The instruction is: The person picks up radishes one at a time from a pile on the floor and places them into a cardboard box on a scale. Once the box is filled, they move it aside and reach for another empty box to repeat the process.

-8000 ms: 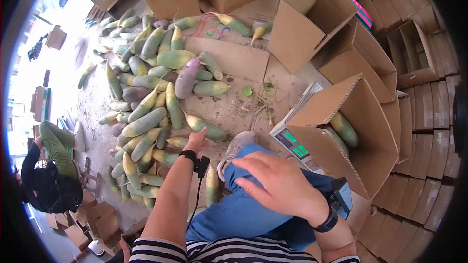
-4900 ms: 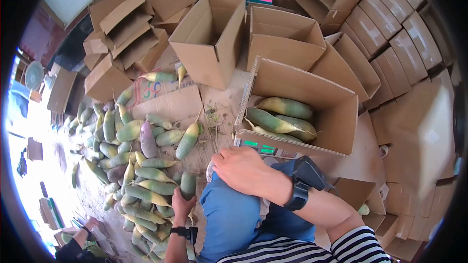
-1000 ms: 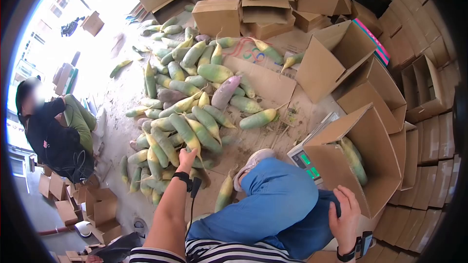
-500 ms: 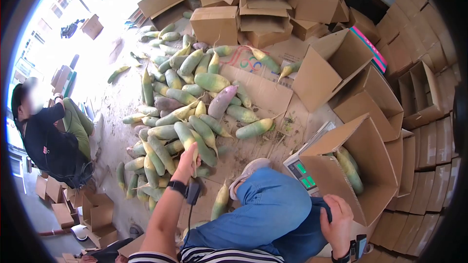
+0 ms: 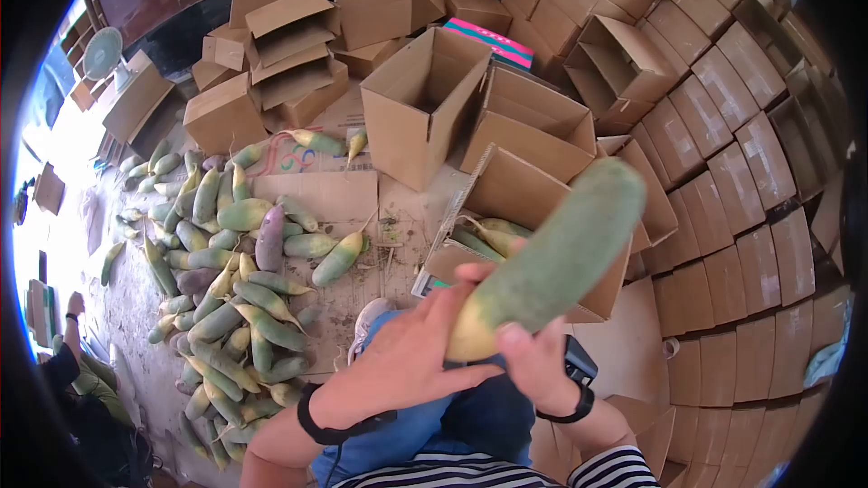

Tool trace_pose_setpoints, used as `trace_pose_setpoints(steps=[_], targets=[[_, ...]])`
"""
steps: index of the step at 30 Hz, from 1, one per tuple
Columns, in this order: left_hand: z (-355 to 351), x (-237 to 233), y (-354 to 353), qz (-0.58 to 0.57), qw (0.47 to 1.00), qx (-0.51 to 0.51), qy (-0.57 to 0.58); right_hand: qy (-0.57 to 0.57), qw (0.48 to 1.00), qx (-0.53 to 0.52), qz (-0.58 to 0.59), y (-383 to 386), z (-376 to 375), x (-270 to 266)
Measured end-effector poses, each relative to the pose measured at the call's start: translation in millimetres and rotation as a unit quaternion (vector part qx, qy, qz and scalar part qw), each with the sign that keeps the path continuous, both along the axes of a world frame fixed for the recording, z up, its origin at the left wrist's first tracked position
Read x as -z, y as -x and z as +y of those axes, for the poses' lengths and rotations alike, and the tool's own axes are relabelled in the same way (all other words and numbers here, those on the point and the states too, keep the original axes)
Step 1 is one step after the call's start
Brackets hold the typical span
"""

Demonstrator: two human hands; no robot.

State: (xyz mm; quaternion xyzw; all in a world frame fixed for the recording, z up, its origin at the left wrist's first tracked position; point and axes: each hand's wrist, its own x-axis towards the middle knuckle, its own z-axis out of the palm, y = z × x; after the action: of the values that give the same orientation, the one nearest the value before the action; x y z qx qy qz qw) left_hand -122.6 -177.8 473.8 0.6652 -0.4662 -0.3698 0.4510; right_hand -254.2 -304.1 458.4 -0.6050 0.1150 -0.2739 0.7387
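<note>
A large green radish (image 5: 561, 258) tilts up in both hands, between the wearer's body and an open carton (image 5: 511, 185), partly hiding that carton. The left hand (image 5: 407, 352) cups the pale end, fingers wrapped along its side; the right hand (image 5: 538, 357) clasps it from the other side, its far fingers hidden, so their exact placing is unclear. Such length and bulk probably call for two-handed support. Several radishes (image 5: 497, 230) lie inside the carton, a digital scale (image 5: 422, 284) shows at its near-left edge, and a radish pile (image 5: 217, 366) spreads to its left, apparently within easy reach.
</note>
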Motion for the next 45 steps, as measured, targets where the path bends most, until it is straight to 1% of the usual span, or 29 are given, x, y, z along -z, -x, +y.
trace_pose_setpoints(steps=[2,3,4,5,6,7,8,9,10,11,13,14,16,17,20,21,23,25,27,29,31,33,34,35,37,41,43,44,45], targets=[[-8.6,3.9,2.0,-0.254,0.964,0.014,0.079,-0.006,0.999,0.040,-0.004,15.4,-25.7,-19.0],[-4.1,10.4,0.1,-0.252,0.964,0.016,0.077,0.052,0.995,0.074,0.030,28.2,-46.5,-21.5],[8.0,20.8,-7.3,-0.203,0.979,-0.005,0.026,0.136,0.980,0.119,0.082,42.6,-69.8,-18.0],[21.5,34.4,-15.6,-0.154,0.987,-0.025,-0.025,0.134,0.980,0.121,0.085,50.5,-90.1,-23.4],[36.7,59.6,-22.9,-0.095,0.991,-0.064,-0.065,0.327,0.917,0.127,0.190,53.6,-110.6,-29.3],[55.1,91.5,-30.0,-0.037,0.988,-0.104,-0.103,0.504,0.806,0.124,0.286,56.3,-126.2,-33.2],[75.1,120.3,-35.7,-0.076,0.976,-0.122,-0.164,0.503,0.807,0.121,0.286,58.2,-138.7,-27.8],[96.0,147.5,-39.1,-0.113,0.957,-0.141,-0.225,0.546,0.741,0.088,0.380,56.9,-151.9,-12.0],[118.0,169.8,-39.1,-0.152,0.943,-0.127,-0.266,0.583,0.664,0.051,0.465,55.0,-164.8,7.0],[139.8,190.8,-38.3,-0.190,0.925,-0.114,-0.310,0.583,0.668,0.039,0.461,53.7,-177.6,30.1],[182.2,245.1,-37.9,-0.160,0.916,-0.114,-0.350,0.608,0.601,0.013,0.519,46.5,-201.7,79.0],[205.3,267.1,-32.3,-0.132,0.909,-0.107,-0.381,0.606,0.612,0.015,0.508,42.6,-210.6,95.9],[231.5,286.1,-23.4,0.023,0.893,-0.165,-0.418,0.607,0.646,0.011,0.462,31.3,-221.7,123.4],[245.9,302.7,-21.4,0.018,0.887,-0.163,-0.431,0.607,0.667,0.011,0.432,27.0,-224.3,131.8],[270.9,327.5,-12.8,0.001,0.882,-0.166,-0.442,0.652,0.613,-0.035,0.444,24.8,-234.1,145.0],[272.3,337.7,-12.8,-0.015,0.885,-0.164,-0.436,0.653,0.613,-0.040,0.442,18.5,-226.8,133.7],[286.2,389.9,-8.3,0.005,0.878,-0.161,-0.451,0.587,0.722,-0.053,0.362,5.4,-190.1,92.1],[283.0,413.9,-3.1,-0.064,0.894,-0.102,-0.431,0.464,0.813,-0.057,0.347,-8.9,-135.6,34.7],[263.3,410.2,-1.0,-0.018,0.884,-0.124,-0.451,0.484,0.820,-0.058,0.300,-6.8,-92.1,6.9],[250.7,415.2,1.1,0.025,0.871,-0.150,-0.468,0.548,0.789,-0.114,0.253,0.5,-57.9,-0.9],[242.0,435.4,-5.0,0.028,0.880,-0.134,-0.454,0.526,0.800,-0.144,0.250,-3.8,-44.3,4.4],[229.0,464.7,5.8,0.036,0.866,-0.065,-0.494,0.510,0.812,-0.174,0.225,-2.4,-23.3,30.1],[229.2,486.3,13.6,0.007,0.870,-0.069,-0.489,0.498,0.827,-0.143,0.217,-4.9,-20.2,38.4],[221.4,473.4,22.5,-0.010,0.861,-0.175,-0.478,0.502,0.827,-0.139,0.212,-8.2,-20.7,42.4],[215.3,462.7,22.1,0.002,0.856,-0.168,-0.489,0.455,0.848,-0.125,0.243,-11.7,-22.1,46.4],[203.2,436.5,15.3,0.015,0.836,-0.117,-0.536,0.469,0.842,-0.116,0.240,-16.2,-22.8,48.1],[208.6,397.5,12.1,-0.025,0.899,-0.131,-0.416,0.463,0.846,-0.120,0.235,-16.3,-23.2,50.6],[213.8,381.8,9.0,0.043,0.907,-0.187,-0.375,0.460,0.849,-0.117,0.233,-16.3,-22.7,51.5],[219.9,369.5,5.1,0.038,0.907,-0.187,-0.376,0.462,0.850,-0.117,0.223,-17.2,-22.7,51.5]])
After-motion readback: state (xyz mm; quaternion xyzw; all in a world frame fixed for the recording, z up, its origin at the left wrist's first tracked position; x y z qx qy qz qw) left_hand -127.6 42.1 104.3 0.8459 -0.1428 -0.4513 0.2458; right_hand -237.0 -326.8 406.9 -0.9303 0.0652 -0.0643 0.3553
